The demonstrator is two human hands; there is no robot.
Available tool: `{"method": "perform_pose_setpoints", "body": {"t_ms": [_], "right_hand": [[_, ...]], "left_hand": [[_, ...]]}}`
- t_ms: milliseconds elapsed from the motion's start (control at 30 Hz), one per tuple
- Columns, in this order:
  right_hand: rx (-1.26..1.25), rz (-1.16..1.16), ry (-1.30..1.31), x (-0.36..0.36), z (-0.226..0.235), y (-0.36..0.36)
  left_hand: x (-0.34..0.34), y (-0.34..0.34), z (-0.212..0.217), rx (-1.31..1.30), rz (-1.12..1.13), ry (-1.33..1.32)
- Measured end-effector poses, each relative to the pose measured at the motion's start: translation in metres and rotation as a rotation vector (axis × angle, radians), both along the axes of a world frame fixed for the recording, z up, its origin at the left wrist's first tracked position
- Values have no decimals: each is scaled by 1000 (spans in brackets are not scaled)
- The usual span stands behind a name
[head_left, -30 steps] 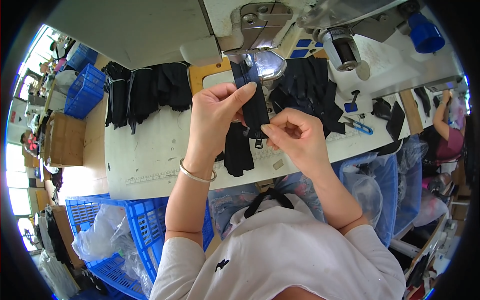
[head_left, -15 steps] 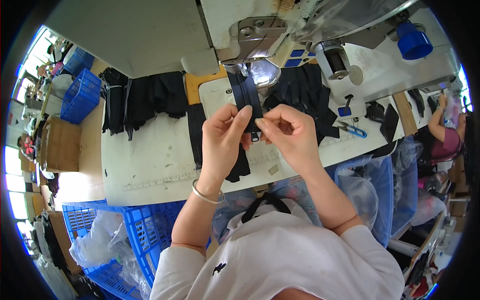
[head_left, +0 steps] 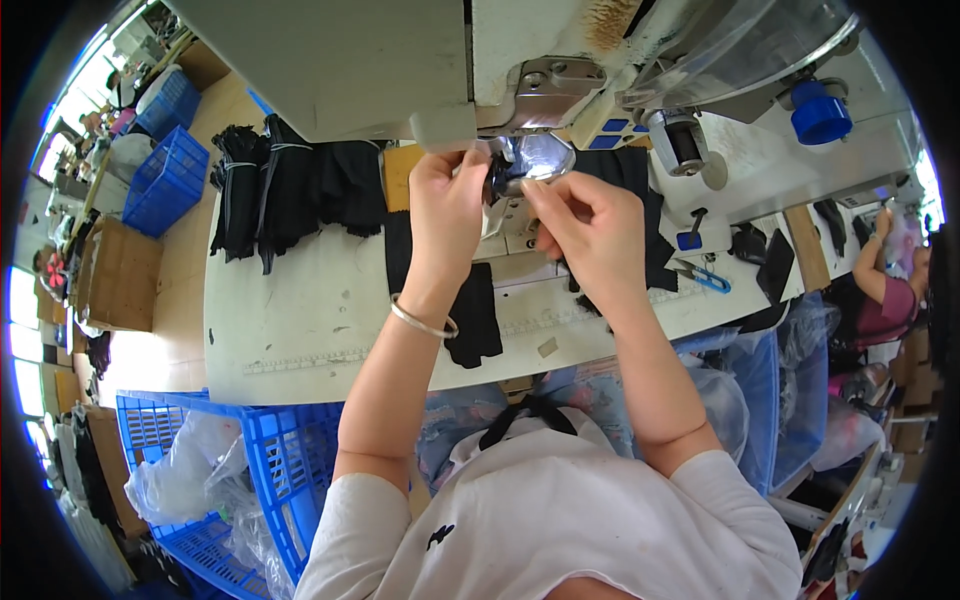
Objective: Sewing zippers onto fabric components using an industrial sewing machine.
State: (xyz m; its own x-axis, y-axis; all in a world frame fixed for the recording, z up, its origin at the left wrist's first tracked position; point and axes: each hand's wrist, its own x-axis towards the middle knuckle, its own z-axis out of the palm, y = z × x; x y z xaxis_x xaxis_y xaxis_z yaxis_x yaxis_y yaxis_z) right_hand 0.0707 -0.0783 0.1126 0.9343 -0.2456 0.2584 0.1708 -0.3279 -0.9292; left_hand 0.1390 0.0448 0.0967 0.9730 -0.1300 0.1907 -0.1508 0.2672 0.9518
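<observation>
Tight by the sewing machine (head_left: 545, 95), roomier toward the worktop (head_left: 300, 310) edge; left hand (head_left: 445, 210) pinching a mostly hidden black zipper (head_left: 496, 178), can't tell if right hand (head_left: 600, 225) is gripping.

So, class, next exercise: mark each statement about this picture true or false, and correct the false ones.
1. The two hands are clasped together. False: the left hand and right hand are apart.
2. A bangle circles the left wrist. True.
3. The snips lie left of both hands. False: the blue-handled snips lie to their right.
4. Clear plastic sits in the blue crate. True.
5. The tied black bundles lie on the floor. False: the bundles lie on the table.
</observation>
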Motion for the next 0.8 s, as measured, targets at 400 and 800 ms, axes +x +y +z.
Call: {"method": "perform_pose_setpoints", "body": {"t_ms": [400,800], "right_hand": [[283,6,392,-92,-85,-43],[52,-191,244,-105,-92,-66]], "left_hand": [[12,-6,-8,-111,49,7],[22,5,-8,-101,89,-3]]}}
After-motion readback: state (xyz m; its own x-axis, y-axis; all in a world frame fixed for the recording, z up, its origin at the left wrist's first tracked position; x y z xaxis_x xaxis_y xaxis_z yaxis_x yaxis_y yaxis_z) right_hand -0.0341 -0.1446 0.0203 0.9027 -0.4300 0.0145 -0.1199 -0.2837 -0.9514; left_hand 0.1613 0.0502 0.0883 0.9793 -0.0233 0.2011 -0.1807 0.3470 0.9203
